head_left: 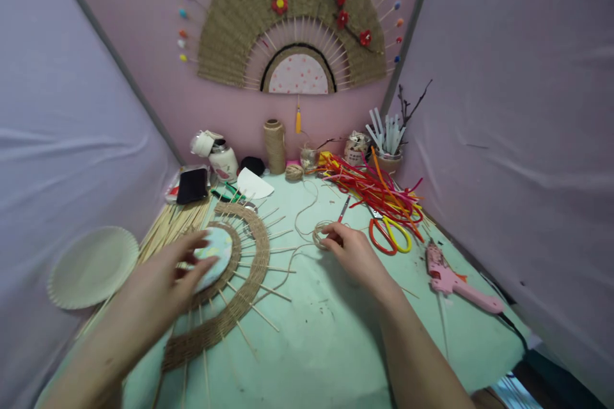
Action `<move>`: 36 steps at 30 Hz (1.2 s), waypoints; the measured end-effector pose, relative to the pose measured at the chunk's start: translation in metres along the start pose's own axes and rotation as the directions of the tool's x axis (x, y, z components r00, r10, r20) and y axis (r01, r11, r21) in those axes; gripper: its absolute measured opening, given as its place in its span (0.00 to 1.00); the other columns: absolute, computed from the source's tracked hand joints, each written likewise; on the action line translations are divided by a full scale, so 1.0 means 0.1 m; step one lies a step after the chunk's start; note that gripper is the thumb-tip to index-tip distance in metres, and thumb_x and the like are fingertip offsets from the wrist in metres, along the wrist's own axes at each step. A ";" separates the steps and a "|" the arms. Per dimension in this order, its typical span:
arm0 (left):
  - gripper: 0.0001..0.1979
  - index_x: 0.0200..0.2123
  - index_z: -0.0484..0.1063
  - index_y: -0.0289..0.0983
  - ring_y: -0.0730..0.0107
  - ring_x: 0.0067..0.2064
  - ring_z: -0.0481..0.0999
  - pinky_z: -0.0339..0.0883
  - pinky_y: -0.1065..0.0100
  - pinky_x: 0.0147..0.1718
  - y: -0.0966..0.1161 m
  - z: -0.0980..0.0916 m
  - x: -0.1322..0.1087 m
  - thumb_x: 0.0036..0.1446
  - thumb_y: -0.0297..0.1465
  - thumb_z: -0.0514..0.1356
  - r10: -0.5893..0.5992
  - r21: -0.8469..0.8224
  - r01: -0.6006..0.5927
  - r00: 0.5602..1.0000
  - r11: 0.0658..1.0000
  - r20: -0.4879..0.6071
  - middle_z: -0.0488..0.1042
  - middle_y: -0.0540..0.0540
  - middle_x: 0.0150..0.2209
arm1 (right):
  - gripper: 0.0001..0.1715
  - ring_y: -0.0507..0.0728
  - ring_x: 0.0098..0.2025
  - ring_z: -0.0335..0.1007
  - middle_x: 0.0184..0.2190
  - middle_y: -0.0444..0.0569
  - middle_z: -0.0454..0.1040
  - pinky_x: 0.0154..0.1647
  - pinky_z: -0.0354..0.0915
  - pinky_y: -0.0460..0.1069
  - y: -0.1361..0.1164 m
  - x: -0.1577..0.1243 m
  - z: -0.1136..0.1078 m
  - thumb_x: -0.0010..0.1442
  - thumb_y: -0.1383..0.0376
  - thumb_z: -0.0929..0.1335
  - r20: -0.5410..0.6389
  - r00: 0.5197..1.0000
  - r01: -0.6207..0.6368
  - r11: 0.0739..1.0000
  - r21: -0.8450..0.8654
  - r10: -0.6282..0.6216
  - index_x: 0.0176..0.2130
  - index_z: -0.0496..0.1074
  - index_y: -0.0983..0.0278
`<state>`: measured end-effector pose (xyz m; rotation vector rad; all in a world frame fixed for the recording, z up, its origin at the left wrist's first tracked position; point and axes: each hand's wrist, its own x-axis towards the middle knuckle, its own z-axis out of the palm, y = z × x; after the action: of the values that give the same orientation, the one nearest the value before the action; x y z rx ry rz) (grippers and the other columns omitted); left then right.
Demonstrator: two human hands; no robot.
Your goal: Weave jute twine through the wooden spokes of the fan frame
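Note:
A half-made woven fan (261,249) lies on the table, with thin wooden sticks fanning out through its twine band. At its center is a pale blue patterned half-disc (218,259) edged in twine. Over this half-disc hovers my left hand (185,268), thumb and fingers apart, holding nothing; whether it touches the surface I cannot tell. To the right, my right hand (352,249) pinches a small coil of twine (318,234) between thumb and fingers. A loose strand (289,262) runs from the coil toward the woven band.
A finished fan (225,32) with red flowers hangs on the back wall. Scissors (401,234), red pipe cleaners (364,185) and a pink glue gun (460,287) lie to the right. A twine spool (274,147) stands behind; bamboo sticks (167,223) and a pale plate (93,265) lie left.

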<state>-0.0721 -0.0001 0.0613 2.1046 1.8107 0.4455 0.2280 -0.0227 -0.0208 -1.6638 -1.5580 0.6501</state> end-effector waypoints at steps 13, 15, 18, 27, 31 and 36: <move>0.14 0.32 0.73 0.38 0.65 0.33 0.73 0.60 0.67 0.33 0.93 1.15 0.14 0.62 0.34 0.49 0.447 -0.325 -0.359 0.857 0.875 0.257 0.76 0.45 0.29 | 0.14 0.55 0.32 0.71 0.41 0.52 0.75 0.36 0.65 0.50 -0.11 -0.23 -0.17 0.59 0.57 0.65 -0.164 0.986 -0.003 0.998 0.057 0.013 0.43 0.71 0.62; 0.15 0.34 0.74 0.38 0.66 0.32 0.72 0.60 0.68 0.34 0.90 1.12 0.12 0.62 0.35 0.49 0.447 -0.386 -0.334 0.858 0.860 0.253 0.75 0.47 0.28 | 0.16 0.57 0.36 0.71 0.40 0.53 0.76 0.39 0.64 0.51 -0.11 -0.21 -0.21 0.60 0.56 0.64 -0.178 0.983 -0.043 0.999 0.003 0.043 0.40 0.72 0.63; 0.15 0.35 0.74 0.37 0.67 0.33 0.72 0.61 0.69 0.35 0.87 1.11 0.09 0.61 0.34 0.48 0.444 -0.442 -0.309 0.862 0.842 0.244 0.74 0.48 0.28 | 0.17 0.58 0.39 0.71 0.36 0.51 0.77 0.40 0.63 0.50 -0.15 -0.15 -0.20 0.61 0.54 0.62 0.034 0.999 0.000 0.999 -0.040 0.001 0.35 0.74 0.63; 0.19 0.45 0.75 0.36 0.71 0.28 0.70 0.61 0.70 0.30 0.71 1.07 0.04 0.62 0.36 0.48 0.404 -0.558 -0.224 0.887 0.799 0.223 0.73 0.50 0.26 | 0.14 0.52 0.29 0.68 0.25 0.46 0.73 0.35 0.65 0.48 -0.31 0.20 -0.32 0.56 0.56 0.65 0.090 0.992 -0.115 0.910 0.399 0.085 0.27 0.67 0.64; 0.20 0.48 0.75 0.37 0.70 0.29 0.71 0.62 0.70 0.31 0.54 0.96 0.01 0.62 0.36 0.48 0.437 -0.521 -0.246 0.854 0.817 0.282 0.76 0.48 0.29 | 0.14 0.46 0.16 0.51 0.16 0.35 0.57 0.22 0.60 0.43 -0.37 0.54 -0.80 0.56 0.57 0.68 0.064 0.978 -0.188 0.701 0.688 0.199 0.28 0.61 0.62; 0.17 0.46 0.77 0.38 0.65 0.41 0.75 0.64 0.68 0.41 0.29 0.79 -0.06 0.62 0.33 0.51 0.593 -0.453 -0.413 0.704 0.790 0.391 0.79 0.45 0.38 | 0.14 0.44 0.14 0.39 0.14 0.34 0.50 0.13 0.40 0.40 -0.43 0.99 -1.39 0.60 0.61 0.66 -0.021 0.979 -0.136 0.734 0.665 0.201 0.26 0.60 0.63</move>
<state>-0.0126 -0.0139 0.0028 2.1767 0.7640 0.2459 0.3244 0.0486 0.1080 -1.2573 -0.9345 1.0633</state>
